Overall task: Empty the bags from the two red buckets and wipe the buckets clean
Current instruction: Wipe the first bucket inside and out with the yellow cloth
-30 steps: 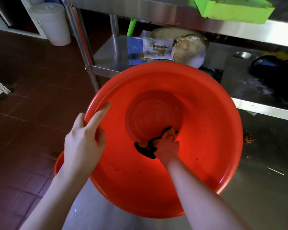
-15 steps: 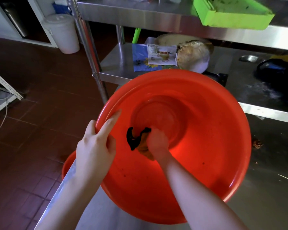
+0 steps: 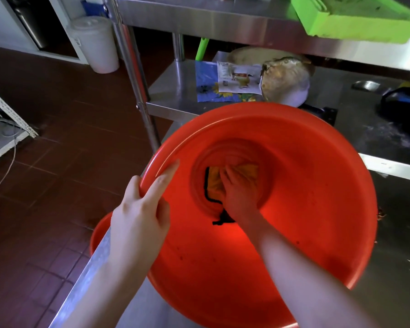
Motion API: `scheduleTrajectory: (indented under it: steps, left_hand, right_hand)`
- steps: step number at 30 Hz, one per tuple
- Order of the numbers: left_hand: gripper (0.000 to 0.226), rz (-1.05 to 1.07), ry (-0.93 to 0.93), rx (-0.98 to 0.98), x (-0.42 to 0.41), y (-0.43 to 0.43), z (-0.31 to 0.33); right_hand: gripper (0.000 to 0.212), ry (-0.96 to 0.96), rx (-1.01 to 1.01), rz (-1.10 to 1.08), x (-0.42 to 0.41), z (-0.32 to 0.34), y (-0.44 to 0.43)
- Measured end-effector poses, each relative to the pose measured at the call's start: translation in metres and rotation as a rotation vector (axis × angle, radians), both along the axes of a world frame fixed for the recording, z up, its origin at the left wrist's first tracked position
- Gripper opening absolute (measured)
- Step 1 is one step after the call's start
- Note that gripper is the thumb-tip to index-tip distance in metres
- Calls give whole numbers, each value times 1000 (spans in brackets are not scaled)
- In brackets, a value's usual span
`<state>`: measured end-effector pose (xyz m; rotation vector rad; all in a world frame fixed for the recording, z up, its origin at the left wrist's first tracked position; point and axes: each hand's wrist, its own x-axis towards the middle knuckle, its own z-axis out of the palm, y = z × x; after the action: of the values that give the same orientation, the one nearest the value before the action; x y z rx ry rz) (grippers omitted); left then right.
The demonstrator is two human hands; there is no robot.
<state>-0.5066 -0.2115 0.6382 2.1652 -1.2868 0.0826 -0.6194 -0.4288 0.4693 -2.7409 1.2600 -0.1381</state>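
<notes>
A large red bucket (image 3: pixel 305 209) is tilted toward me over a steel table, its opening facing the camera. My left hand (image 3: pixel 140 216) grips its left rim, index finger stretched along the edge. My right hand (image 3: pixel 239 192) reaches deep inside and presses a yellow cloth with black trim (image 3: pixel 213 183) flat against the bucket's bottom. A second red bucket (image 3: pixel 100 235) peeks out below the first at the table's left edge, mostly hidden.
The steel table (image 3: pixel 398 292) runs under the bucket. A steel rack stands behind, its lower shelf (image 3: pixel 175 91) holding papers, a round white pot (image 3: pixel 287 84) and dark items. A green tray (image 3: pixel 355 17) sits on top. A white bin (image 3: pixel 95 43) stands on the red tile floor.
My right hand has slid the cloth from the bucket's lower side wall up onto its bottom, and the cloth now lies spread flatter. The left hand keeps its grip on the rim.
</notes>
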Motion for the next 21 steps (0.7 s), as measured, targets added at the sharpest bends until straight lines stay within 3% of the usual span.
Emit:
scheduleTrajectory:
  steps: [2, 5, 9, 18, 21]
  left_hand:
    - [79, 0, 3, 3, 3, -1, 0]
    - [80, 10, -2, 9, 4, -4, -1]
    - [82, 10, -9, 6, 5, -3, -3]
    - [81, 34, 1, 9, -6, -3, -2]
    - [81, 28, -4, 6, -8, -6, 1]
  right_hand:
    - [61, 46, 11, 51, 8, -24, 18]
    - [57, 121, 49, 324, 15, -51, 51]
    - [57, 119, -102, 440, 8, -49, 30]
    - [60, -31, -204, -138, 19, 10, -39]
    - [63, -82, -98, -127, 42, -4, -8]
